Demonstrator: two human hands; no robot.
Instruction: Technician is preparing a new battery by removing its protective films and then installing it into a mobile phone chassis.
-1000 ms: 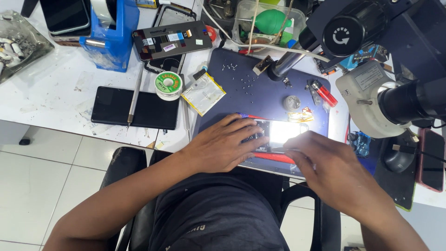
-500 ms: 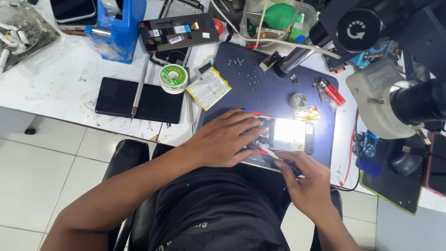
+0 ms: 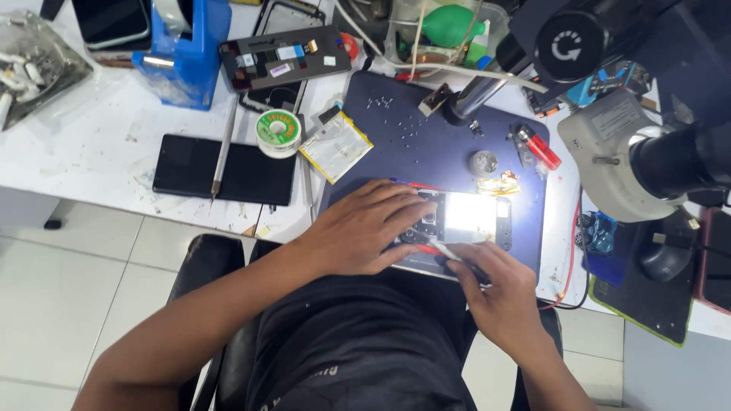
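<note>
An opened phone [image 3: 464, 217] lies on a dark blue work mat [image 3: 426, 144], brightly lit from above. My left hand [image 3: 365, 228] rests flat on the phone's left end, fingers spread, pinning it to the mat. At the phone's near edge, my right hand [image 3: 499, 293] pinches a thin tool [image 3: 449, 253] with a red part. The tool's tip points left, toward the phone's lower edge.
A microscope [image 3: 647, 152] stands at the right. A red lighter [image 3: 539, 147], small screws and a flat battery [image 3: 335, 146] lie on the mat. Left of it are a solder reel [image 3: 278, 131], a black phone [image 3: 225, 169] with a pen across it, and a blue holder [image 3: 186, 53].
My right hand has drawn back from over the phone to its near edge and now holds the thin tool. The left hand has stayed pressed on the phone.
</note>
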